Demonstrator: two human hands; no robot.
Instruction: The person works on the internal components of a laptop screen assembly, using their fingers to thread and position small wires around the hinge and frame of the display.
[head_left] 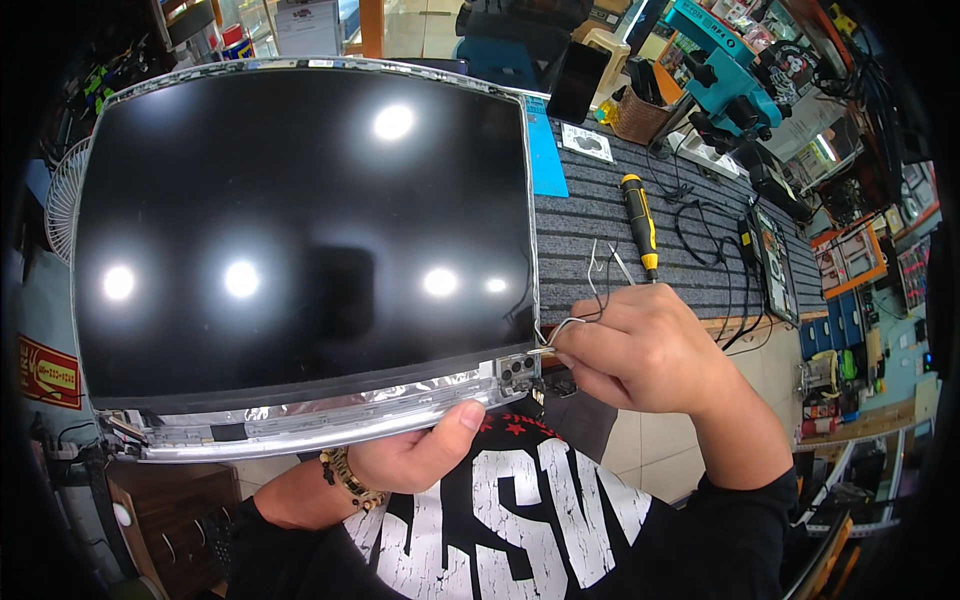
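Observation:
A laptop screen in its silver lid [300,200] fills the left half of the view, its dark panel bare of a bezel and reflecting several bright lamps. My left hand [420,455] grips the lid's lower edge from beneath, the thumb lying over the silver rim. Beside the lid's lower right corner, my right hand [645,345] is closed in a pinch on thin black and white wires [572,321] that come off that corner. A dark hinge [518,372] shows at the same corner. The right fingertips are partly hidden.
A yellow-and-black screwdriver [641,220] lies on the striped grey bench mat [590,210], just beyond my right hand. Black cables [700,235] run toward an opened electronic device [775,260]. A blue mat [545,150], woven basket [640,118] and teal microscope [735,90] stand farther back.

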